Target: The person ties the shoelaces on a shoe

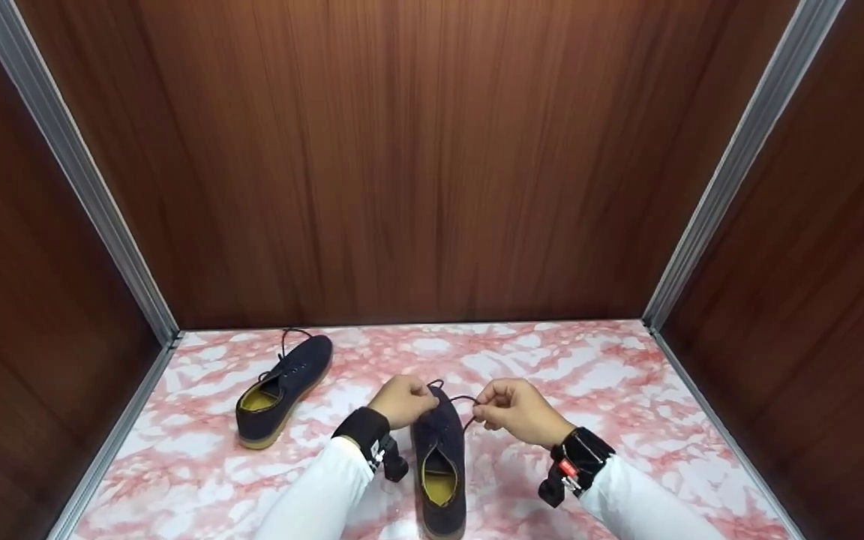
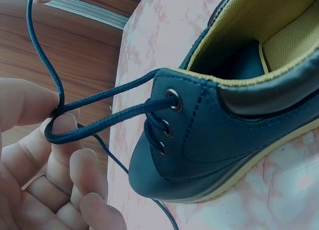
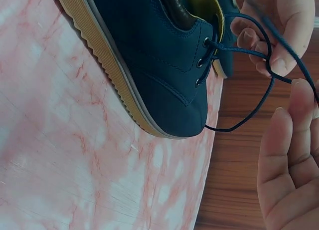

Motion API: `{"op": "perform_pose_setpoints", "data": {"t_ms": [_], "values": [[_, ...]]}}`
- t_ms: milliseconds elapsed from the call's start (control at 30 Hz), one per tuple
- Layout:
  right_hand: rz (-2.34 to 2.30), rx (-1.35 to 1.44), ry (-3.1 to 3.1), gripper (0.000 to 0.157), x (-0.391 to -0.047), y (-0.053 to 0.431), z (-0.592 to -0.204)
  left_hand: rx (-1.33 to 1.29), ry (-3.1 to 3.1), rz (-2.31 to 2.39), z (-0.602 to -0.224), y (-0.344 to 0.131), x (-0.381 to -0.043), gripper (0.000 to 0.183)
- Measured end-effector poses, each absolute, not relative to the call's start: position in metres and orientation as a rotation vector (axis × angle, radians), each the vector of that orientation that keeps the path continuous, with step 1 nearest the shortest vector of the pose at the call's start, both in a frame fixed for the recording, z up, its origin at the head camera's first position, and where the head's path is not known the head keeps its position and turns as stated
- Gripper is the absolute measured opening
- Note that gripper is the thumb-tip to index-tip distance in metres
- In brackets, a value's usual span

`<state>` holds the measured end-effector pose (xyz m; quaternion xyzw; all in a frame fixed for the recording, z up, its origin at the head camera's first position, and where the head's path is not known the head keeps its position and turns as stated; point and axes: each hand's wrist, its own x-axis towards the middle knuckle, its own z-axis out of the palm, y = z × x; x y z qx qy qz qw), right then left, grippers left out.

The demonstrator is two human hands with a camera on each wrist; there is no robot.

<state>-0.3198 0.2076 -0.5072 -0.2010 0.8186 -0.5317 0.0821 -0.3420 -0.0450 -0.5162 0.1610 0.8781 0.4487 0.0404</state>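
Observation:
A dark navy lace-up shoe with a yellow lining stands upright, its toe pointing away from me. Above its front my left hand pinches the shoelace between thumb and forefinger. In the left wrist view two strands run from the top eyelets to those fingers, where the lace bends and crosses. To the right of the shoe, my right hand pinches another part of the lace with thumb and fingertips. A loose stretch of lace curves past the toe in the right wrist view.
A matching shoe stands at the back left, its lace loose. The surface is pink and white marbled. Brown wood-grain panels with metal corner strips enclose it at the back and both sides.

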Motion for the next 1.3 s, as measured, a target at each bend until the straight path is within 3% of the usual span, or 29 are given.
{"op": "perform_pose_setpoints", "data": {"t_ms": [600, 900, 1300], "values": [[-1.736, -0.664, 2.398, 0.011, -0.319, 0.199, -0.507, 0.501, 2.692, 1.411, -0.514, -0.052, -0.341, 0.014], [-1.617, -0.914, 2.656, 0.003, -0.309, 0.185, -0.513, 0.483, 2.677, 1.528, -0.52, -0.049, -0.341, 0.016], [-1.283, -1.247, 2.975, 0.011, -0.294, 0.169, -0.54, 0.4, 2.502, 1.689, -0.53, -0.047, -0.335, 0.014]]}}
